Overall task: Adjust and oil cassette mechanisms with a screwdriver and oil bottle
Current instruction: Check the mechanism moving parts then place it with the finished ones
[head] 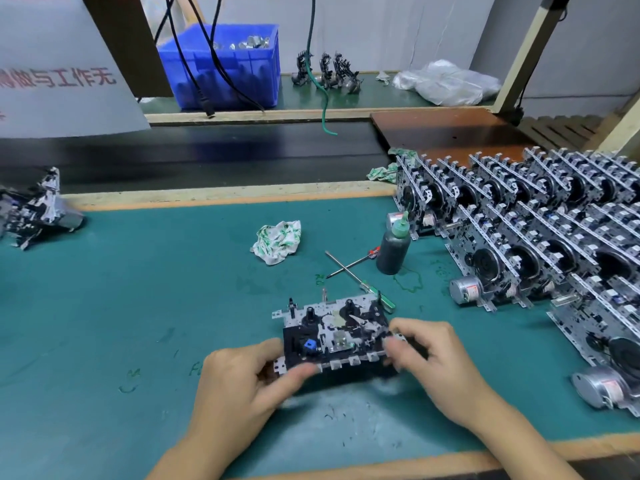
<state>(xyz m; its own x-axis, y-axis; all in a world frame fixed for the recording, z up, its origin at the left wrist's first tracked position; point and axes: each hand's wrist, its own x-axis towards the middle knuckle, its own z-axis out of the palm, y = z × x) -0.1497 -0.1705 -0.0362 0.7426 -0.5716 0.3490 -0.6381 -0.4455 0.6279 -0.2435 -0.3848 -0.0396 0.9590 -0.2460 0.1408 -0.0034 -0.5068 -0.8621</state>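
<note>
Both the left hand [239, 382] and right hand [429, 358] grip one cassette mechanism [337, 336], while screwdrivers [349, 271] and oil bottle [393, 245] lie untouched, so oiling seemingly remains ahead.

A cassette mechanism [337, 336], black and silver with a small blue part, is being held flat just above the green mat at lower centre, gripped at both ends. Two screwdrivers [349, 270] are lying crossed just behind it, one seemingly green-handled, the other red-handled. A dark oil bottle [393, 247] with a green nozzle is standing upright beside them, right of centre.
</note>
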